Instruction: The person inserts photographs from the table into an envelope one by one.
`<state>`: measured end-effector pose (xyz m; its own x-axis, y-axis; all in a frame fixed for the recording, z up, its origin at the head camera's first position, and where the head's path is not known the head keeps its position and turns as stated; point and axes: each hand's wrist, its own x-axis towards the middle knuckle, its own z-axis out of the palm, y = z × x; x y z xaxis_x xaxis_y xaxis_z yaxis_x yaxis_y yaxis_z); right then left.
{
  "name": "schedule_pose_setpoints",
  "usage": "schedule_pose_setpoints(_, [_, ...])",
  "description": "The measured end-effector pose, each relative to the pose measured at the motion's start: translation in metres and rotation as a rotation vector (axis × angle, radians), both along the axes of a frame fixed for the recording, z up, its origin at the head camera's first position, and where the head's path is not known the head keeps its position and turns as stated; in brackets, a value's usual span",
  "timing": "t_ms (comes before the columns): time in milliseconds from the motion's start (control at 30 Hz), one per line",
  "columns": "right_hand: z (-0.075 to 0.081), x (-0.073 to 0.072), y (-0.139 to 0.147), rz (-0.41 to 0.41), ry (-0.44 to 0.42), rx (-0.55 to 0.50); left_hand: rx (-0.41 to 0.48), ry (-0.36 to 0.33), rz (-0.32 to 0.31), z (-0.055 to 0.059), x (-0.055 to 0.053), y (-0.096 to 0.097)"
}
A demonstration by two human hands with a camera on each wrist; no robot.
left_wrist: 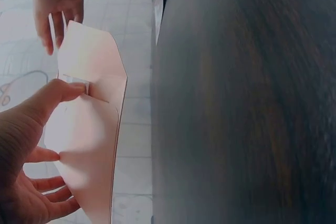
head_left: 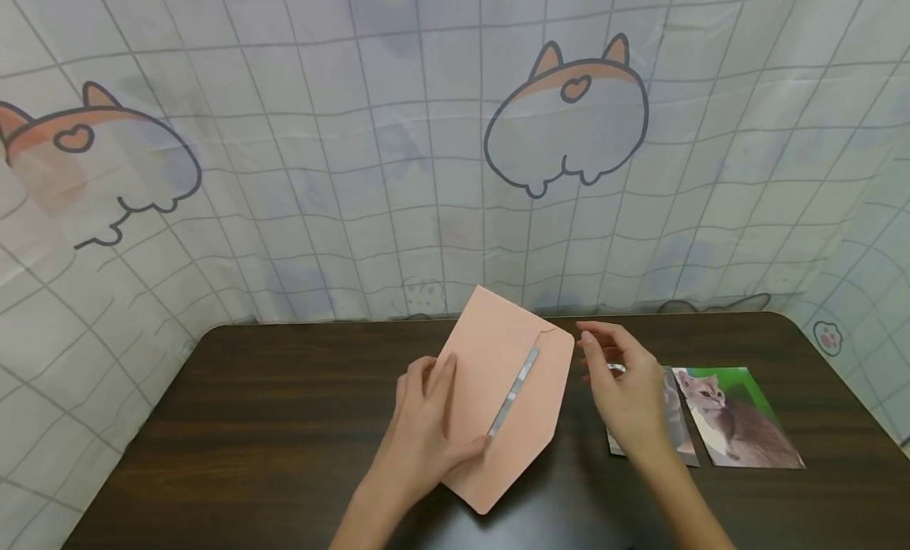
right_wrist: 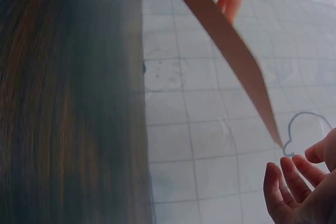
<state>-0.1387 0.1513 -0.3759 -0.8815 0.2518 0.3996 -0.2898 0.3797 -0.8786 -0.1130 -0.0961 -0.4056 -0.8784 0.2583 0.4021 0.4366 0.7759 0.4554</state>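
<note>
My left hand (head_left: 423, 431) grips a peach-coloured paper envelope (head_left: 483, 337), held tilted above the table with its pointed flap unfolded to the right. In the left wrist view the thumb lies at the envelope's opening and the fingers are behind its far side. A narrow grey-and-white strip (head_left: 515, 392), the edge of something inside, shows along that opening; the rest of it is hidden. My right hand (head_left: 629, 392) is just right of the flap's corner, its fingers loosely bent with nothing between them. In the right wrist view its fingertips (right_wrist: 286, 163) lie close below the envelope's tip.
On the dark wooden table (head_left: 256, 423), to the right, lies a photo of a cat (head_left: 746, 431) against green. Beside it, a greyish photo (head_left: 678, 423) is partly covered by my right hand. A white gridded curtain (head_left: 441, 218) with cartoon animal drawings hangs behind the table.
</note>
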Motion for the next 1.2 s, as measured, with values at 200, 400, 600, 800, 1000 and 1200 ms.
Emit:
schedule_pose_setpoints(200, [-0.001,-0.002,0.01,-0.023,-0.005,0.045,0.039,-0.084,0.007,0.002,0.002,-0.004])
schedule_pose_setpoints(400, [-0.004,-0.003,0.021,-0.028,-0.041,0.138,0.048,-0.132,0.012,0.002,0.004,-0.008])
schedule_pose_setpoints(600, [-0.005,-0.005,0.031,-0.018,-0.068,0.216,0.047,-0.14,0.027,0.002,0.003,-0.011])
schedule_pose_setpoints(800, [-0.007,-0.006,0.037,0.004,-0.079,0.26,0.056,-0.134,0.04,0.002,0.004,-0.014])
schedule_pose_setpoints(1000, [-0.01,-0.008,0.046,0.004,-0.03,0.305,0.074,-0.151,0.043,0.001,0.003,-0.015])
schedule_pose_setpoints(1200, [-0.013,-0.012,0.056,-0.003,-0.007,0.32,0.066,-0.144,0.06,0.001,0.001,-0.018])
